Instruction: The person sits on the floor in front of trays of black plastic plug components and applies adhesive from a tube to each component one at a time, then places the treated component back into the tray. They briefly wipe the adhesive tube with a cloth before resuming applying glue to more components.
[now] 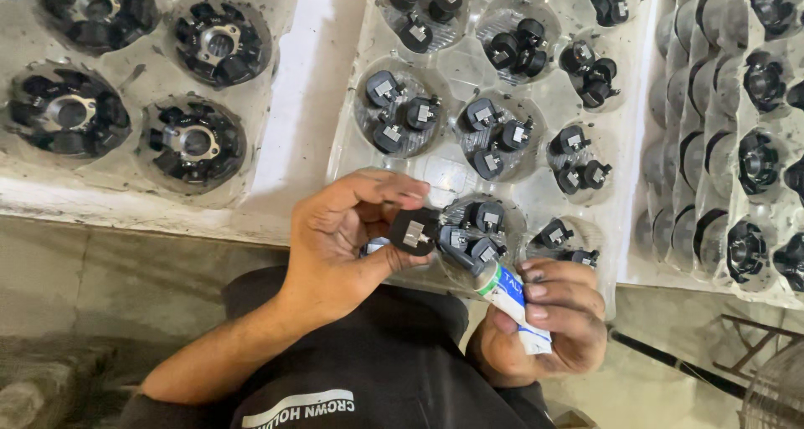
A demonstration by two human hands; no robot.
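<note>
Left hand (343,245) pinches a small black part (413,231) mid-frame; right hand (557,316) fingers wrapped round a white tube (512,299), nozzle touching it, above clear tray (456,174).

The left hand (347,245) pinches a small black part (413,231) above a clear tray (352,119); the right hand (553,320) grips a white tube (512,299).

black part (413,231), white-blue-green tube (511,299), clear tray (456,69)
</note>
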